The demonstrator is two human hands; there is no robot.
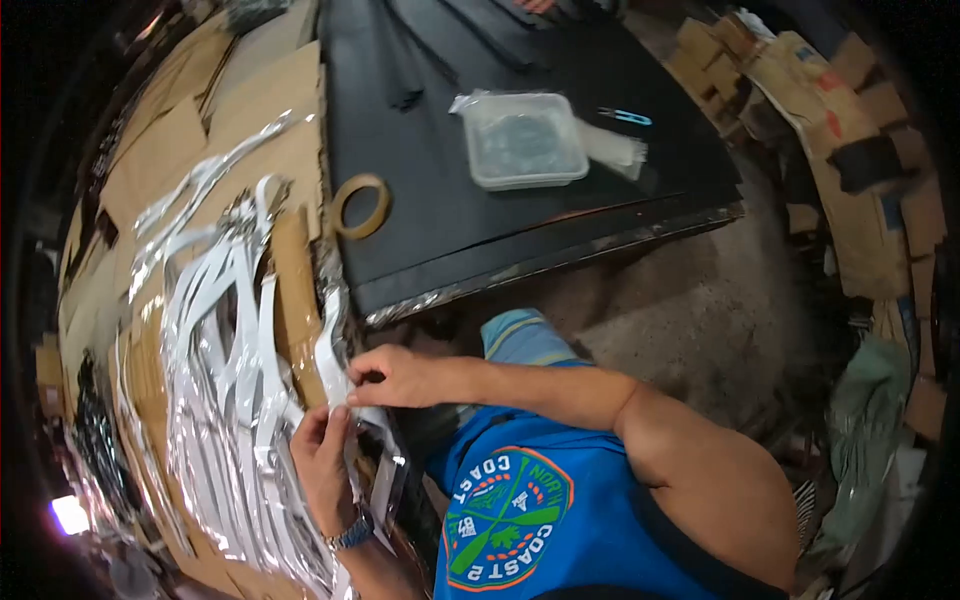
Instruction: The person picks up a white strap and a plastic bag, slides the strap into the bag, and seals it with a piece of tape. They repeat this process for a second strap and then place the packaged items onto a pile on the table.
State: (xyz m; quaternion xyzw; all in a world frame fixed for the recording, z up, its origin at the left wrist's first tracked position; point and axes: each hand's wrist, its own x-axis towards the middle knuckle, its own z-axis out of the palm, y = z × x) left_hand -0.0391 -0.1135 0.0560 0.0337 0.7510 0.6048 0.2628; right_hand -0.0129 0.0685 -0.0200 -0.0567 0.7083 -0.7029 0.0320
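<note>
A white strap (329,362) runs along the near edge of the cardboard-covered surface. My left hand (325,460), with a metal watch on the wrist, pinches its lower end between thumb and fingers. Close above, my right hand (392,378) has its fingers closed on the same strap, the fingertips almost meeting the left thumb. Beside my hands lies a large pile of white straps (225,300), many of them under shiny clear plastic. What exactly sits between my fingertips is too small to make out.
On the black tabletop (420,230) are a roll of brown tape (361,206), a clear plastic container (526,140), blue thread snips (626,117) and black straps (410,60). Another person's hand (536,5) shows at the far edge. Cardboard boxes (715,60) stand to the right.
</note>
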